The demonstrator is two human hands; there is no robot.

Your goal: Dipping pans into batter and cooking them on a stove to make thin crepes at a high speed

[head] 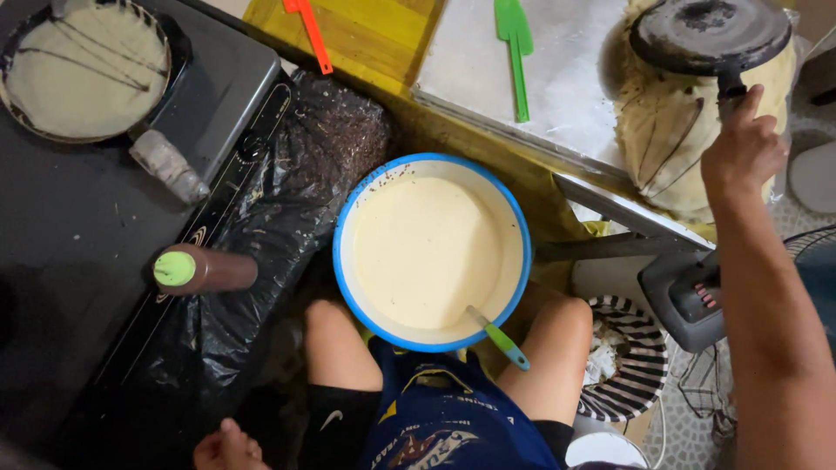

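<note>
Our right hand (740, 148) grips the handle of a round, black, burnt metal pan (707, 33), turned upside down over a stack of thin, pale crepes (666, 130). We cannot tell about our left hand (228, 448).

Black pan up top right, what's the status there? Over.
Right hand grips black pan handle, upturned over crepe stack. Left hand low, empty. Batter bowl sits between the knees.

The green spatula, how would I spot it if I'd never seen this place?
Start at the big blue-rimmed bowl of batter, then look beyond it to the foil-covered board. The green spatula lies flat on the foil; its only lookalike, the orange spatula, lies on yellow wood instead.
</note>
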